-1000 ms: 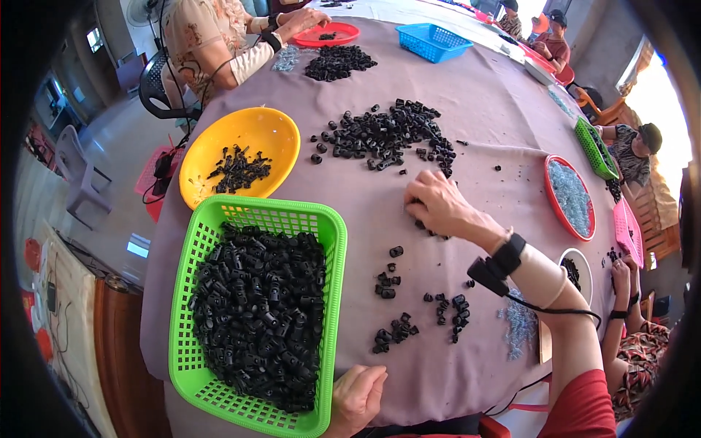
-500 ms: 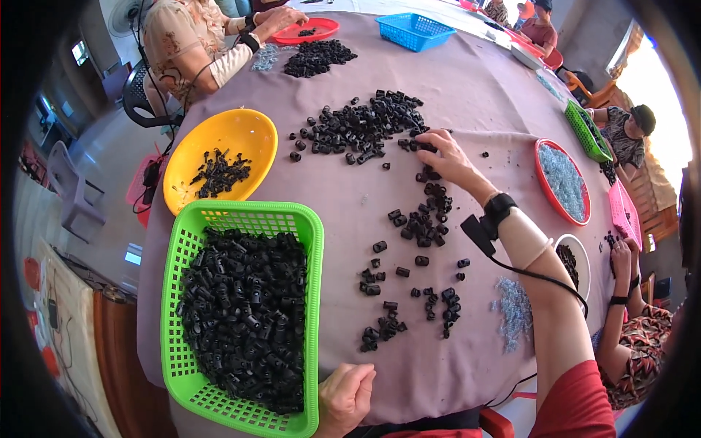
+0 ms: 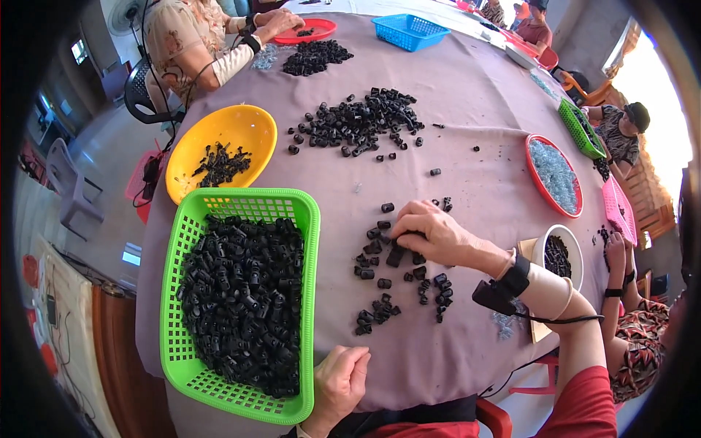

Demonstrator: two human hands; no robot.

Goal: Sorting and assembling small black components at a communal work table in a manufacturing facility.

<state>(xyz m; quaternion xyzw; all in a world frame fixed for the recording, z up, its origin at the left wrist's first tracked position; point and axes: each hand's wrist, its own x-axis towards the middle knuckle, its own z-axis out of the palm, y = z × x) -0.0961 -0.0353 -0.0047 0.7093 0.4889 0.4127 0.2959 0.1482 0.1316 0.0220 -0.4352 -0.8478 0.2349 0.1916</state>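
My right hand [image 3: 431, 233] is bent over small black cord-lock barrels [image 3: 385, 225] on the cloth in front of me. Its curled fingers press on several of them, partly hiding them. Loose barrels and smaller black parts [image 3: 377, 314] lie nearer to me, below that hand. My left hand [image 3: 342, 376] rests as a loose fist at the near table edge, beside the green basket [image 3: 312, 292]; nothing shows in it. That basket is filled with black parts [image 3: 244, 306]. Farther off lies a larger heap of black barrels [image 3: 361, 120].
A yellow bowl [image 3: 255, 131] of thin black parts stands behind the basket. On the right are a red-rimmed tray [image 3: 531, 164] of clear bits and a white bowl [image 3: 577, 252]. A blue basket [image 3: 411, 34] stands far off. Other people work around the table. A cable trails from my right wrist.
My right hand has come back toward me from the far heap, drawing black barrels into the nearer cluster. My left hand stays by the basket. The whole view has shifted slightly.
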